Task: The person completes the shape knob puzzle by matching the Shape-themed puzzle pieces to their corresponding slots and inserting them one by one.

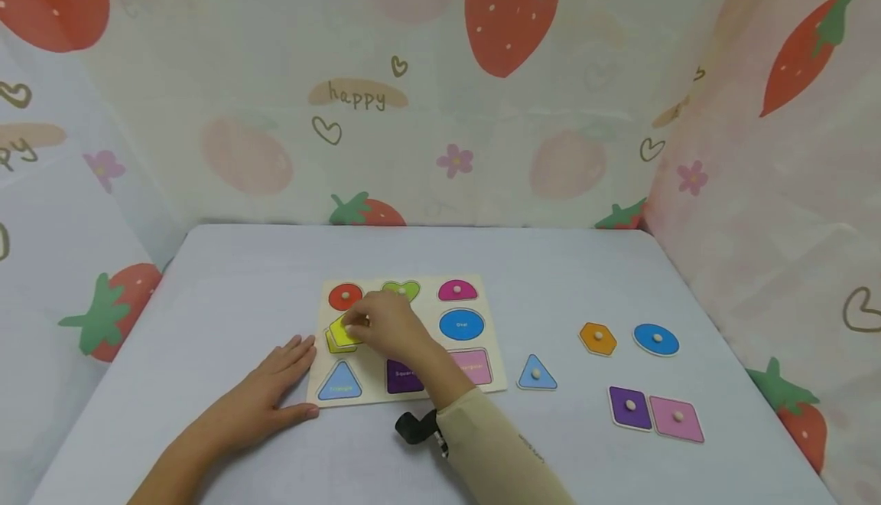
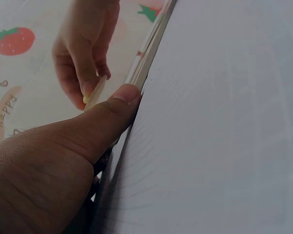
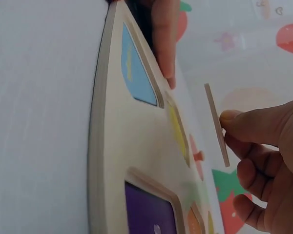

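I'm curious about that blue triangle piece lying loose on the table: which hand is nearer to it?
The right hand, though it is over the board holding a yellow piece, apart from the blue triangle piece. The left hand rests flat at the board's far left edge.

I see a pale lilac worktop [image 1: 227,275] hemmed in by strawberry-print cloth. On it lies a wooden puzzle board [image 1: 420,285], left of centre. My left hand [image 1: 264,398] rests flat on the worktop, at the board's left edge. Loose pieces lie to the right: a blue triangle [image 1: 536,373] just beside the board, then an orange hexagon [image 1: 597,338], a blue oval [image 1: 656,339], a purple square [image 1: 629,408] and a pink rectangle [image 1: 677,418]
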A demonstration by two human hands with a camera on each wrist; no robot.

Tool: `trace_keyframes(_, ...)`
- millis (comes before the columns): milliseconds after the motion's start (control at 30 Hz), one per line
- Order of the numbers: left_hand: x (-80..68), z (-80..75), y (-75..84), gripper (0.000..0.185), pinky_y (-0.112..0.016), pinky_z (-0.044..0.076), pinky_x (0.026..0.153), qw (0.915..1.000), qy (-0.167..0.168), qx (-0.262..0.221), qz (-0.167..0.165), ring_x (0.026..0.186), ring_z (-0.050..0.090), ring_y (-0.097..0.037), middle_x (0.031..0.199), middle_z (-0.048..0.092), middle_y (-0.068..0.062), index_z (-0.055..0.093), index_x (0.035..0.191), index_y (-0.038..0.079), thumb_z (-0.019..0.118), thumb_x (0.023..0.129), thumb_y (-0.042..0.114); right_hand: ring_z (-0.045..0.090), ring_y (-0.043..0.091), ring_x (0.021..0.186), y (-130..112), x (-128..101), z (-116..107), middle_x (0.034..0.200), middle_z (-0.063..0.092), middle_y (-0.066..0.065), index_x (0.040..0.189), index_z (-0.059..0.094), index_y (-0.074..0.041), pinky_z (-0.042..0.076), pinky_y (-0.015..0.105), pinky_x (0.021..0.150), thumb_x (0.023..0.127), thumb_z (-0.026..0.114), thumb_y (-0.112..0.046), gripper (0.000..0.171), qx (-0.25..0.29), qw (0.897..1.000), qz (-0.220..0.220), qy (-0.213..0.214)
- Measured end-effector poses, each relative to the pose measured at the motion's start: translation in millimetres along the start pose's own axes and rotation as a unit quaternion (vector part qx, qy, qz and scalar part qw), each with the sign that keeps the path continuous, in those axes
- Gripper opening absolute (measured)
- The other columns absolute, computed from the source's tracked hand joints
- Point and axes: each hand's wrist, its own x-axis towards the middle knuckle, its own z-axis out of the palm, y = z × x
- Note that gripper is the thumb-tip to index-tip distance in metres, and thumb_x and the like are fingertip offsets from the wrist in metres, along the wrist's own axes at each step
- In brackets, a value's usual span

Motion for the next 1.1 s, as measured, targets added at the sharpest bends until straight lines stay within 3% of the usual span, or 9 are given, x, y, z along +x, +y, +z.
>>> trace_keyframes(233,-0.1,0.3,-0.1,0.1,-0.047,0.014,0.129,1.0,0.003,0.0,0.003,0.159,0.015,-0.028,0.17,0.025,0.004,0.034,0.161,0.016,0.067,0.084,0.071,0.061,0.003,0.094,-1.9,4.1,11.3,0.096,0.075,-0.018,0.109,0.081,-0.027,0.051,0.026,0.093,0.094,0.076,-0.029,0.016,-0.032,0.999,0.007,-0.001)
trace_keyframes(500,0.0,-1.0,-0.1,0.101,-0.056,0.02,0.126,1.0,-0.001,0.002,-0.006,0.159,0.015,-0.029,0.17,0.025,0.004,0.035,0.161,0.017,0.067,0.083,0.073,0.06,0.006,0.102,-0.4,9.0,26.7,0.1,0.075,-0.017,0.112,0.081,-0.03,0.044,0.046,0.111,0.095,0.074,-0.031,0.017,-0.032,0.999,0.025,0.001)
trace_keyframes(767,0.6,-0.4,-0.6,0.101,-0.057,0.018,0.126,1.0,0.0,-0.004,-0.003,0.159,0.014,-0.03,0.17,0.024,0.003,0.035,0.161,0.016,0.066,0.084,0.073,0.062,0.005,0.1,-1.1,9.9,32.7,0.099,0.075,-0.018,0.112,0.08,-0.031,0.047,0.04,0.105,0.095,0.075,-0.034,0.018,-0.042,0.999,0.032,0.012)
trace_keyframes(1100,1.0,-1.8,1.7,0.101,-0.059,0.019,0.124,1.0,-0.002,-0.004,-0.003,0.159,0.015,-0.031,0.17,0.026,0.002,0.036,0.16,0.015,0.069,0.083,0.071,0.061,0.008,0.103,-3.8,8.8,36.5,0.099,0.075,-0.018,0.112,0.08,-0.034,0.047,0.042,0.106,0.095,0.075,-0.036,0.018,-0.066,0.996,0.05,0.023)
